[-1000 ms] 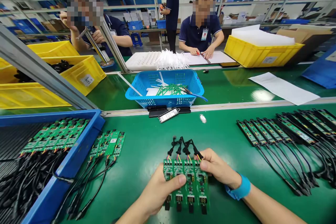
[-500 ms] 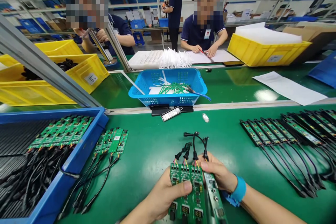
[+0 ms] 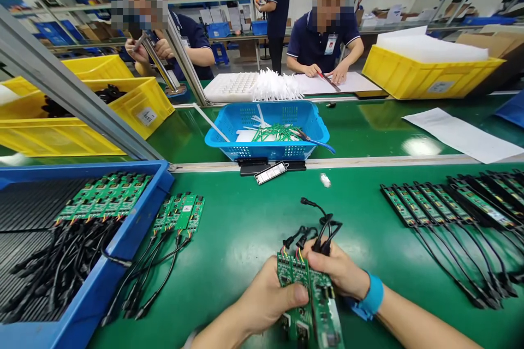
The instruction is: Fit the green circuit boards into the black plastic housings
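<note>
My left hand (image 3: 272,300) grips a panel of joined green circuit boards (image 3: 292,272), its thumb pressed across their face. Beside it, my right hand (image 3: 338,267), with a blue wristband, pinches the top of another circuit board (image 3: 325,305), which is tilted and blurred at its lower end. Black cables (image 3: 325,223) with plugs rise from the tops of the boards, joined by coloured wires. Fingers behind the boards are hidden. On the green bench to the left lies another panel of circuit boards (image 3: 180,212) with its cables trailing toward me.
A blue tray (image 3: 159,180) of boards and cables stands left. Boards in black housings (image 3: 426,204) lie in a row right. A blue basket (image 3: 268,150) with green ties stands ahead, a black case (image 3: 272,173) before it. Two people sit across the bench; another stands behind.
The right-hand board has turned and now overlaps the edge of the panel in my left hand. The cables have bunched near my right fingers. The view has shifted slightly.
</note>
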`<state>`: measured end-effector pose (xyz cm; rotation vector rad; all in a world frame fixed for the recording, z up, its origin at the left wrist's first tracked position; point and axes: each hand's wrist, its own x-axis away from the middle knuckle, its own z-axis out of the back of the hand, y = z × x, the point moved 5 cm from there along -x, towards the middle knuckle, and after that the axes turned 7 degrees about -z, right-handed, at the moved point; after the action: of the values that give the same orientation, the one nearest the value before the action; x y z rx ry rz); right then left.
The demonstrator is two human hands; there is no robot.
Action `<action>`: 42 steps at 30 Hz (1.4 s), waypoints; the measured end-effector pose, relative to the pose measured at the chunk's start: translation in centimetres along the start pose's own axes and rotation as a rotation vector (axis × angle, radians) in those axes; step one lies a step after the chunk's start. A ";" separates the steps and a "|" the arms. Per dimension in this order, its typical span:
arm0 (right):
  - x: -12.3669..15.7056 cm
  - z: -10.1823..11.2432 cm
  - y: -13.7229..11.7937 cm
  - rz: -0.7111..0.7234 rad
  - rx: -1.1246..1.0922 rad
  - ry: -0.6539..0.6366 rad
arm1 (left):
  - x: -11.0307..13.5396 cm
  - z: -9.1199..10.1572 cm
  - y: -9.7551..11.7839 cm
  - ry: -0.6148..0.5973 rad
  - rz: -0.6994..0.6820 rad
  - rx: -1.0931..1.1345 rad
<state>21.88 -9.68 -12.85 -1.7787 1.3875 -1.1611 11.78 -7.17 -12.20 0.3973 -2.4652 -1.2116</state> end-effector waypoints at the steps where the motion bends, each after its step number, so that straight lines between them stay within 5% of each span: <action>1: 0.0 0.3 -0.1 0.018 0.035 0.022 | 0.0 0.2 0.6 0.014 -0.024 -0.103; 10: -0.4 1.1 -0.4 0.025 0.216 0.003 | 0.0 0.6 1.8 -0.010 -0.032 -0.651; 12: -0.5 0.8 -0.5 0.005 0.296 -0.024 | 0.0 1.0 1.4 0.010 -0.031 -0.690; 17: -0.5 1.7 -0.8 0.035 0.253 0.206 | -0.5 1.7 1.2 0.051 -0.035 -0.674; 20: -0.7 1.4 -0.7 0.052 0.241 0.147 | -0.8 1.7 1.3 0.045 -0.035 -0.661; 27: -0.7 1.0 0.2 -0.036 0.045 0.104 | -0.6 1.7 -0.3 0.034 0.086 -0.330; 34: -0.5 -0.1 1.2 -0.037 -0.237 0.175 | 0.1 1.7 -1.3 0.455 0.107 0.086; 42: -0.5 -0.5 1.1 0.011 -0.246 0.171 | 0.1 0.9 -0.9 0.437 0.059 0.162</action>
<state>20.91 -9.43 -13.74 -1.8702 1.7008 -1.2030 11.36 -7.14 -13.40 0.5626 -2.1802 -0.8003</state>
